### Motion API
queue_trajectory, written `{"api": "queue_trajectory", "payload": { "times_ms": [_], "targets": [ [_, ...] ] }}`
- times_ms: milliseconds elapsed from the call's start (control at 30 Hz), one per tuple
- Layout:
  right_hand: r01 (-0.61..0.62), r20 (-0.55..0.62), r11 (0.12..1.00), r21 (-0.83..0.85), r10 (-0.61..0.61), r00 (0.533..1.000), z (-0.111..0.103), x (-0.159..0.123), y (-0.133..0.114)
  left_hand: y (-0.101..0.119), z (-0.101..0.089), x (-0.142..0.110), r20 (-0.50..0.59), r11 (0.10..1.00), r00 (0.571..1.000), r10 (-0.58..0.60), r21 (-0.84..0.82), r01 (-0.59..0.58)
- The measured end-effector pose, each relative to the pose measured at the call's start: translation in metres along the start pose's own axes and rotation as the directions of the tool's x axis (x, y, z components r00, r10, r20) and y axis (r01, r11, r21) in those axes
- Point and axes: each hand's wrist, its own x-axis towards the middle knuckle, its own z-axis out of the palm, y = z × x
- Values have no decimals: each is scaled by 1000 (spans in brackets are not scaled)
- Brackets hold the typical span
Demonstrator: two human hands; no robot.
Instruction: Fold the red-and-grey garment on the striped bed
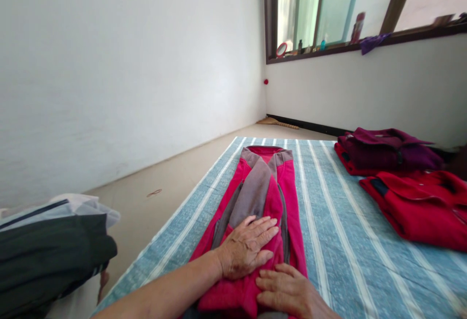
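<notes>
A pink and grey jacket [295, 212] lies lengthwise on a blue-and-white striped sheet [328, 241], its sides folded inward into a narrow strip. One grey-and-pink sleeve [255, 187] runs down the middle of it. My left hand [248, 246] rests flat on the pink cloth with its fingers stretched to the right. Just below and to the right, my right hand [286, 290] lies on the lower part of the jacket, fingers extended and pointing left. Neither hand grips the cloth. The jacket's bottom end is partly hidden by my hands and the frame edge.
Folded garments stand at the right: a purple one [394, 153] on red cloth, and a red one [426, 207]. Dark green and white clothes [54, 251] are piled at the left. A wall runs along the left; a window [339, 8] with small items on its sill is beyond.
</notes>
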Motion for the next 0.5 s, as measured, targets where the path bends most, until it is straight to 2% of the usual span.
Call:
{"api": "queue_trajectory", "payload": {
  "times_ms": [100, 233, 267, 367, 433, 500],
  "targets": [
    [-52, 113, 997, 64, 44, 993, -14, 6, 0, 1, -9, 1, 42, 997, 999, -25, -78, 29],
    [-163, 179, 941, 298, 112, 977, -67, 37, -11, -5, -21, 6, 103, 973, 994, -44, -223, 66],
    [-192, 233, 908, 373, 109, 966, -82, 47, -15, -8, -23, 8, 114, 964, 993, -38, -257, 66],
    [-278, 239, 842, 462, 184, 954, -113, 66, -24, -17, -28, 11, 137, 933, 991, 4, -358, 46],
    [-282, 196, 873, 398, 220, 956, -120, 64, -24, -23, -34, 13, 150, 898, 988, 28, -438, 41],
    [-237, 138, 941, 241, 209, 968, -119, 53, -18, -29, -44, 15, 170, 848, 985, 40, -527, 57]
  ]
}}
